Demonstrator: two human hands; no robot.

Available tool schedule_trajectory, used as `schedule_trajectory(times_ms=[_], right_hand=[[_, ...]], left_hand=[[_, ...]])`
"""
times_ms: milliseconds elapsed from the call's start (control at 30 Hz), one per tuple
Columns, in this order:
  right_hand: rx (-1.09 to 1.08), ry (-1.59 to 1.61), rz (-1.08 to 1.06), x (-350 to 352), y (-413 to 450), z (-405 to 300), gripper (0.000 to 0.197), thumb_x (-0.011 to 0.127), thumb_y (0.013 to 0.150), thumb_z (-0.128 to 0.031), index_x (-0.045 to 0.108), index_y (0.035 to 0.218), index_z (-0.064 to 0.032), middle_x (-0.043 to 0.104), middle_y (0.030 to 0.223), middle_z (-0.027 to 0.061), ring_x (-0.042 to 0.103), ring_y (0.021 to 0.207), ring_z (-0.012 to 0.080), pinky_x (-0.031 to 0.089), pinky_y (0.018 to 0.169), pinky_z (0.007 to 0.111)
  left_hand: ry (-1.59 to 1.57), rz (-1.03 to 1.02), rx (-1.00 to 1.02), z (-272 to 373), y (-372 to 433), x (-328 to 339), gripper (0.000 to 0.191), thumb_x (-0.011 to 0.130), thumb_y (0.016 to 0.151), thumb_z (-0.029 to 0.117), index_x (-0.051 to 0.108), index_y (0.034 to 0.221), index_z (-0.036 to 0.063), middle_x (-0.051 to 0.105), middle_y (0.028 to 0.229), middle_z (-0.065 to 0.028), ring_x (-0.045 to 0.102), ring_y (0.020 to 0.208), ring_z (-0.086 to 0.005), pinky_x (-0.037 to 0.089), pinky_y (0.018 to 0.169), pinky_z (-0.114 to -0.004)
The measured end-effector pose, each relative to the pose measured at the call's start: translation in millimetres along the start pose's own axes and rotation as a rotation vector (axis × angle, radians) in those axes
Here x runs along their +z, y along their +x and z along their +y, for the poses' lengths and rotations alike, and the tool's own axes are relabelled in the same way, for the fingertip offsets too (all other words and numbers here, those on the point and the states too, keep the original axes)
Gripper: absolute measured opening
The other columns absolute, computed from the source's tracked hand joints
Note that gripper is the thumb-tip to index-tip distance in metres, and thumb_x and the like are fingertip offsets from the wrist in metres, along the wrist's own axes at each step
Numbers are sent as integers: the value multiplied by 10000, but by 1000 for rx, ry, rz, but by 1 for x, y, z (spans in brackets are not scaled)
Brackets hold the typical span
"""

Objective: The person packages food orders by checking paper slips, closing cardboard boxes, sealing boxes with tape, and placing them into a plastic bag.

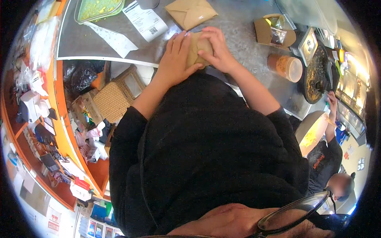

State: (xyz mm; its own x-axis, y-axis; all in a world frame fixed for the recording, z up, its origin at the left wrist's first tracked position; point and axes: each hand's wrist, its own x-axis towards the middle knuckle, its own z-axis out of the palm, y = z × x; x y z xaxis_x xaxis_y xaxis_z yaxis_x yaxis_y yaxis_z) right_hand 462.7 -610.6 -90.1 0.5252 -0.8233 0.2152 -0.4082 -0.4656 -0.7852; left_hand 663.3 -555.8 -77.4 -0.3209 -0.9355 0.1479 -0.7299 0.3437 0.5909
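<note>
Between my two hands, near the front edge of a grey metal counter, lies a small folded brown paper packet [196, 49]. My left hand [177, 58] rests along its left side with the fingers extended. On its right side, my right hand [217, 50] presses with bent fingers. Another folded brown paper packet [192, 12] lies just beyond. A printed receipt [145, 20] with a code is to the left of it, near the base of a grey container [148, 3]. What the packet holds is hidden.
A green mesh-lined tray [98, 9] with yellow bits and a crumpled paper strip [111, 38] are at left. To the right stand an open cardboard box [275, 32], a lidded tub [284, 67] and a dark pan [317, 74]. A co-worker [326, 157] is beside a bowl of yellow food [311, 134].
</note>
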Motion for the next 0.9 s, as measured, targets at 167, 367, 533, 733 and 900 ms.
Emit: schedule_trajectory(times_ms=[167,367,533,733,900], right_hand=[[78,-71,-96,-6,7,-13,325,724,783,-207,579,1063,-127,420,1302,159,378,1237,338,304,1043,433],[120,-8,-179,-3,12,-14,201,717,789,-184,623,956,-123,439,1286,142,367,1245,313,250,1066,415],[112,186,-187,1,12,-3,216,705,797,-240,648,994,-170,424,1317,108,347,1273,325,239,1085,456],[122,173,-178,4,13,-1,322,703,809,-242,620,1116,-191,418,1323,127,330,1297,332,230,1094,458],[116,86,-110,2,17,-10,450,699,821,-259,541,1224,-137,453,1288,150,378,1276,321,273,1084,437]], left_hand=[[-25,62,77,-7,-4,8,921,732,763,373,259,1422,-63,303,1444,-242,299,1309,-468,304,1099,-517],[-55,110,75,-8,-6,14,919,723,770,333,232,1423,-86,288,1442,-271,284,1316,-476,280,1111,-524],[-76,125,108,-11,-6,17,918,721,772,331,231,1419,-97,280,1448,-272,274,1321,-477,271,1114,-527],[-36,88,112,-10,-3,15,927,729,770,355,241,1416,-96,280,1446,-270,283,1307,-482,283,1102,-532],[-30,77,81,-4,-1,9,964,739,759,454,269,1420,-68,290,1437,-265,288,1296,-490,298,1090,-537]])
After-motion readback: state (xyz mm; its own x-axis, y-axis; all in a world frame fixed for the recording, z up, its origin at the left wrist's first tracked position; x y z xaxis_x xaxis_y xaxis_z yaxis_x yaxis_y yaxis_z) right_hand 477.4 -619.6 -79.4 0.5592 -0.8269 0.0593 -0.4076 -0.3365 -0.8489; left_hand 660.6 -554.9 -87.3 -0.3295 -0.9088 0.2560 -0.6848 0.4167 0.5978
